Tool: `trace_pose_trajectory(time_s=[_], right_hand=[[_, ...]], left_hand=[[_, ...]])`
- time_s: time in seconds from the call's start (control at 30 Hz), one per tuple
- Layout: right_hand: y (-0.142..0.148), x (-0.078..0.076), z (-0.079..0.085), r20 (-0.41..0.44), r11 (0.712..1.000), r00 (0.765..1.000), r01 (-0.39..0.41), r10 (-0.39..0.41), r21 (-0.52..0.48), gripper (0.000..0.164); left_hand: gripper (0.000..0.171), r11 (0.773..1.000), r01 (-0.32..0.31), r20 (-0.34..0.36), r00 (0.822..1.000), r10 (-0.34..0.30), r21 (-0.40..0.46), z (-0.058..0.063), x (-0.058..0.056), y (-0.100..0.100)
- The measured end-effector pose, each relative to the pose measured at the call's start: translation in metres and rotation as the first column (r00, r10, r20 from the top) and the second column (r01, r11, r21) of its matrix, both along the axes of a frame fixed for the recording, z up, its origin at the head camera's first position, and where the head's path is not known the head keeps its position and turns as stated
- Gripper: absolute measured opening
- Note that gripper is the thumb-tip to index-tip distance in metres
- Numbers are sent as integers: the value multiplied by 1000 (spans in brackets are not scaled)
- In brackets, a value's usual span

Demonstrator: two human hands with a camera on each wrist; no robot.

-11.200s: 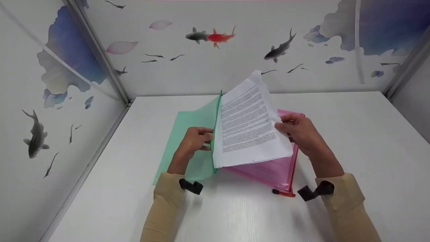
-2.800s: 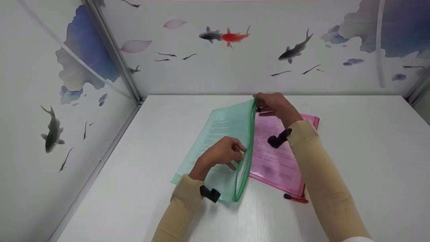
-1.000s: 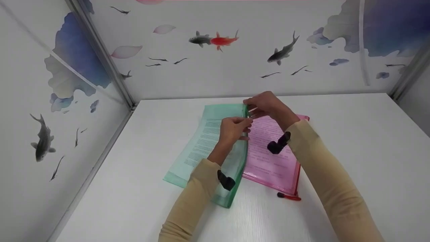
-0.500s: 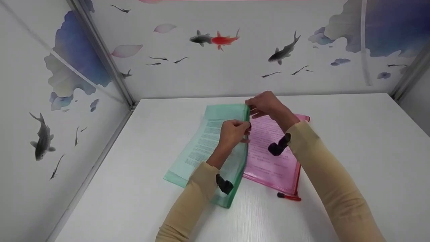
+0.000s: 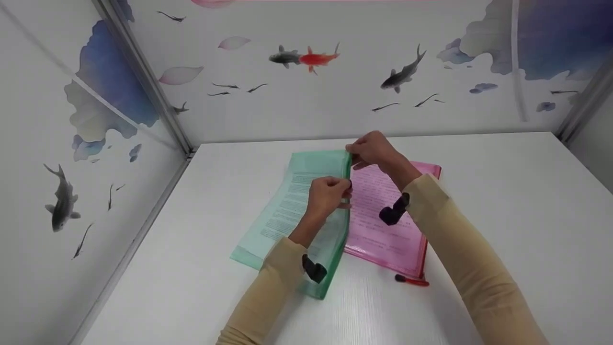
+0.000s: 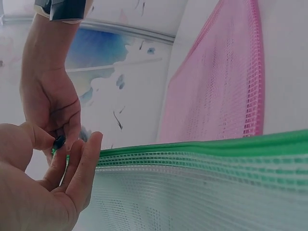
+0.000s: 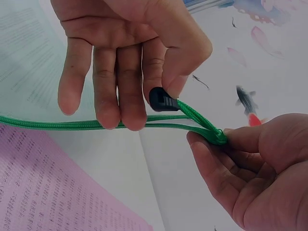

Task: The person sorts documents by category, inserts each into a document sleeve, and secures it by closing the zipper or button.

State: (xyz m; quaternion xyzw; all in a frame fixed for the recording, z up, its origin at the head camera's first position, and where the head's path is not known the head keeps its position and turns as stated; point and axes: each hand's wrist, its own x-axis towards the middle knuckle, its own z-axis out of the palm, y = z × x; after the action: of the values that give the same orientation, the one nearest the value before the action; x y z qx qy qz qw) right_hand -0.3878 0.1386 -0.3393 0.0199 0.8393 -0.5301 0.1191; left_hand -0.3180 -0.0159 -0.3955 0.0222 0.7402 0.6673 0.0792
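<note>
A green mesh zip pouch point(image 5: 318, 163) lies on the table, with printed sheets point(image 5: 282, 220) showing through its clear side. My left hand point(image 5: 327, 196) is at the pouch's right-hand zipped edge, thumb and index finger pinching the black zip pull point(image 7: 161, 99) on its green cord. The left hand's other fingers reach along the green zip point(image 7: 62, 126). At the far corner, my right hand point(image 5: 373, 151) pinches the end of the zip between thumb and fingers. Near that corner the green edge parts into two strands in the right wrist view.
A pink zip pouch point(image 5: 383, 215) with printed pages inside lies partly beneath the green one, to its right. Its red pull with a black end point(image 5: 413, 281) sits at the near corner. White walls with painted fish point(image 5: 318, 59) enclose the table point(image 5: 498, 191) behind and at the sides.
The printed sheets held half out of the green pouch 11 s ago are now inside. Since a second ago, my left hand has moved slightly nearer along the zip; the right stays at the corner.
</note>
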Motion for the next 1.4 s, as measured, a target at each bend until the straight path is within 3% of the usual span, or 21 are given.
trace_pose_trajectory(time_s=[0.6,0.93,1.17,1.4], right_hand=[[-1,1,-8,-53,999,998,20,-22,-38,37],[-5,2,-15,-49,990,998,25,-33,-141,45],[-4,4,-16,-37,990,999,1,-6,-141,42],[-5,2,-20,-72,979,992,93,-108,-181,32]], left_hand=[[24,998,39,49,998,-37,-51,-10,14,-12],[24,996,27,32,999,-25,-82,-17,10,-11],[24,994,20,34,999,-17,-107,-15,10,-8],[23,993,-5,12,1000,6,-118,-11,14,-8]])
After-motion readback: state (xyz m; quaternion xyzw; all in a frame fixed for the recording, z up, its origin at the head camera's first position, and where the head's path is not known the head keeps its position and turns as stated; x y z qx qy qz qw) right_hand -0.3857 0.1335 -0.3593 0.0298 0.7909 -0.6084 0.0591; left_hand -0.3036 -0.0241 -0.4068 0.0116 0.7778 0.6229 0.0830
